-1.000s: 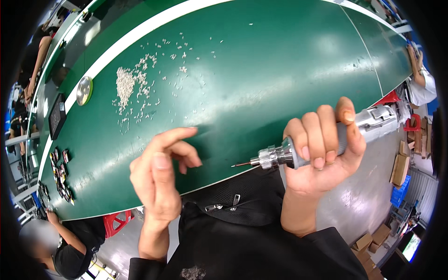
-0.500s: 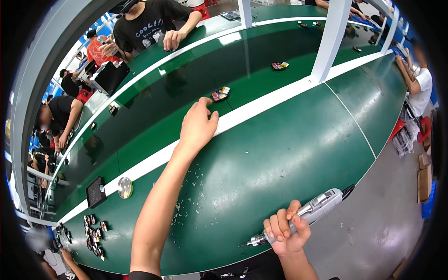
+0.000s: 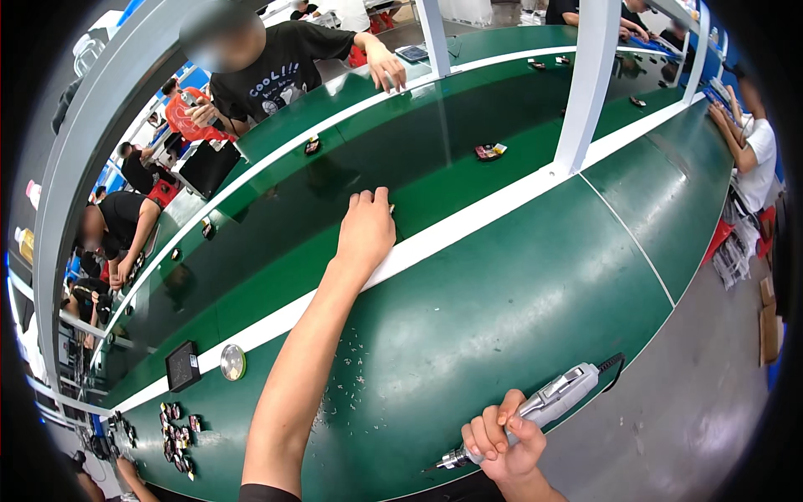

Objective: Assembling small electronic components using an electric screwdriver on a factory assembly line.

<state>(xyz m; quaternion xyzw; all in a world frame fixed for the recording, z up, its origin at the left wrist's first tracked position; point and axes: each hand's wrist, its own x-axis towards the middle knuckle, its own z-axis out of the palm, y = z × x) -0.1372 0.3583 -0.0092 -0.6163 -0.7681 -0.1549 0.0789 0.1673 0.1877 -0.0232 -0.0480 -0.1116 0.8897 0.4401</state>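
My left hand reaches over the white rail onto the dark green conveyor belt. Its fingers curl down over a small black part with a yellow-white patch, mostly hidden under the hand. My right hand is wrapped round a grey-silver electric screwdriver near the front edge of the green table. The bit of the screwdriver points left and its cable leaves the rear end. Tiny pale screws lie scattered on the table right of my left forearm.
Several small black parts are grouped at the left, near a black tray and a round dish. Another part lies on the belt. A white post rises from the rail. A co-worker's hand is across the belt.
My left hand has moved onto the small black part and closed over it. The co-worker's hand across the belt has shifted right, and another part now shows near them. The view has tilted slightly.
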